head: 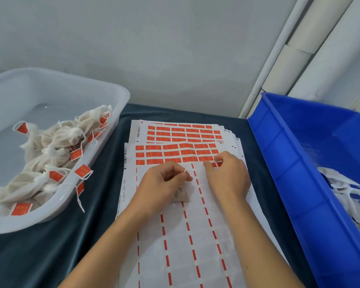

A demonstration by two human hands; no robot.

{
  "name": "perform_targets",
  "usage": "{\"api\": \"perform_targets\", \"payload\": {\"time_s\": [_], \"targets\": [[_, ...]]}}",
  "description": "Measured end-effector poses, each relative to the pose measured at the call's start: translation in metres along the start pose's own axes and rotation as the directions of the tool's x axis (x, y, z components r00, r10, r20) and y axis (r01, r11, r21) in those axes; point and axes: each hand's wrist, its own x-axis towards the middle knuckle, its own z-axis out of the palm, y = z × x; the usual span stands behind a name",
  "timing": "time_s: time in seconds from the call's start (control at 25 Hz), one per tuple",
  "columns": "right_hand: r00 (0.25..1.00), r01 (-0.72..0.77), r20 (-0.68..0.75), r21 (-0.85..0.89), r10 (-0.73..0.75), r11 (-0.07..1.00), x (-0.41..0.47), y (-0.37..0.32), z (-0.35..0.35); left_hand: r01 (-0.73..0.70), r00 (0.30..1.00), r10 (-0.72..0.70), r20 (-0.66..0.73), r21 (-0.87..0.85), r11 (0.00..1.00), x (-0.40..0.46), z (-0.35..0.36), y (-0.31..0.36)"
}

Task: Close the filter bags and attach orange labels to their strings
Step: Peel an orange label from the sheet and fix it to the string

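Filter bag (pixel 181 196): one, small and beige, lies on the label sheet (pixel 195 235) mid-worktop, partly under the left hand (pixel 162 183). Left thumb and forefinger pinch its white string (pixel 185 171), string end sticking up. Right hand (pixel 227 175) is fingers-down on the last orange row; fingertips pinch an orange label (pixel 217 163) at its edge, apparently peeling it.

Containers: two.
- Clear plastic tub (pixel 104 88), left edge of worktop: heap of closed bags (pixel 50 154) with orange tags on their strings. About ten tags visible; bag count not readable, they overlap. One string hangs over the tub's near rim.
- Blue bin (pixel 289 163), right edge, tilted inward: pile of white unlabelled bags (pixel 345 190) with loose strings, partly cut off by the frame; cannot count.

Sheets: a fanned stack, at least five edges showing at the far end. Top sheet has three orange rows left at its far edge; rest is bare backing with red dashed strips. Sheet behind (pixel 181 133) shows four rows.

Worktop covering: dark teal cloth (pixel 50 246).
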Motion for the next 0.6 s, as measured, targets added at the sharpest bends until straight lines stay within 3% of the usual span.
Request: {"api": "perform_targets", "payload": {"time_s": [0.6], "targets": [[0.999,-0.02,-0.026,0.039,0.021,0.999,0.0027,0.0032,0.0007,0.006,1.0,-0.006,0.002,0.007,1.0,0.0004,0.0022,-0.001]]}}
